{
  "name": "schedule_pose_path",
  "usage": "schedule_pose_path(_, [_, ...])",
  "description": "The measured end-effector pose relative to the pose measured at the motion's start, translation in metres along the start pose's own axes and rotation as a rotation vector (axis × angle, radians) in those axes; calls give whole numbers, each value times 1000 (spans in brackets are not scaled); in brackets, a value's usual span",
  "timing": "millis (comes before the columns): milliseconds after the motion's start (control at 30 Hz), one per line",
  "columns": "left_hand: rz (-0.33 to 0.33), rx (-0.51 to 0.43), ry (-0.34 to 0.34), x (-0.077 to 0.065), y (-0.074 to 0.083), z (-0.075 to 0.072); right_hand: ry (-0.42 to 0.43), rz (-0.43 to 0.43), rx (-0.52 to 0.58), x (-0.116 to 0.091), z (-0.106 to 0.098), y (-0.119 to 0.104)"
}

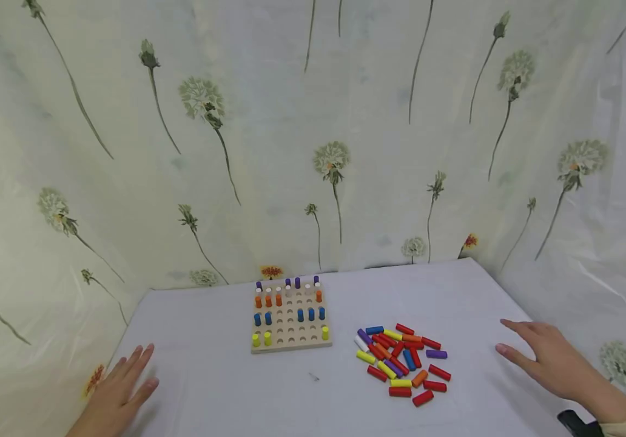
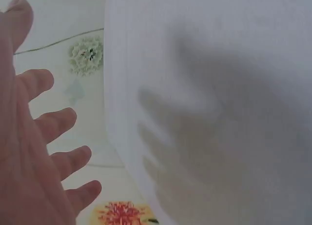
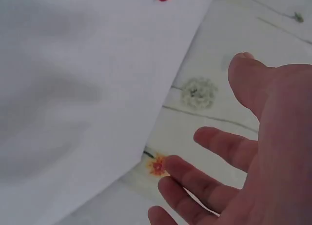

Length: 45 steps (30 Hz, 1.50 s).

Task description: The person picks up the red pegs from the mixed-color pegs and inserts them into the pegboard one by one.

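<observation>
In the head view a wooden pegboard (image 1: pixel 289 332) lies left of the table's middle, with yellow, blue, orange, white and purple pegs upright in some holes. Right of it spreads a loose pile of pegs (image 1: pixel 400 358), mostly red, with yellow, blue, orange, purple and white ones. My left hand (image 1: pixel 116 391) hovers over the table's left side, fingers spread and holding nothing; its shadow falls on the cloth in the left wrist view. Near the right edge, my right hand (image 1: pixel 550 358) is held out with fingers extended, also holding nothing, right of the pile.
A white cloth (image 1: pixel 209 388) covers the table. Behind and beside it hangs a curtain (image 1: pixel 269 121) printed with dandelions. A small grey mark (image 1: pixel 313 377) shows on the cloth in front of the board. A black band (image 1: pixel 577 423) circles the right wrist.
</observation>
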<state>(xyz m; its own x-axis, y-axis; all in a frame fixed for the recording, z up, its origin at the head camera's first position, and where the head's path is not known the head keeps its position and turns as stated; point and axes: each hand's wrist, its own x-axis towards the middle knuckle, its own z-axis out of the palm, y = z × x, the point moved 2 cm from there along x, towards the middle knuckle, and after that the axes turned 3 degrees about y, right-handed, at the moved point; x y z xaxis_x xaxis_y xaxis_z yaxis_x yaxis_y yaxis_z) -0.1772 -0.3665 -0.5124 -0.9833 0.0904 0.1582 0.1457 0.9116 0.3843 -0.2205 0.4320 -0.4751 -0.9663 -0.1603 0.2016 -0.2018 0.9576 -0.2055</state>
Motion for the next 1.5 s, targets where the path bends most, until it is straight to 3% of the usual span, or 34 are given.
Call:
schedule_pose_path(200, [67,-17,101,10,20,11,-61,19,66,7,25,-32])
schedule_pose_path(333, [86,-40,113,22,38,22,-106,31,137,9,41,-51])
schedule_pose_path(467, [55,-84,69,38,61,34,-143,38,189,13,56,-66])
schedule_pose_path(700, [-50,-178,-84,75,96,67,-181,53,208,18,75,-87])
schedule_pose_path(867, [-70,-242,-93,96,105,91,-150,49,184,19,82,-93])
schedule_pose_path(1067, [-63,-320,-95,109,115,106,-168,53,157,19,90,-91])
schedule_pose_path(1333, [-7,-250,-30,113,122,115,-191,44,143,24,91,-92])
schedule_pose_path(1500, [-13,-236,-8,114,122,118,-198,21,153,25,89,-95])
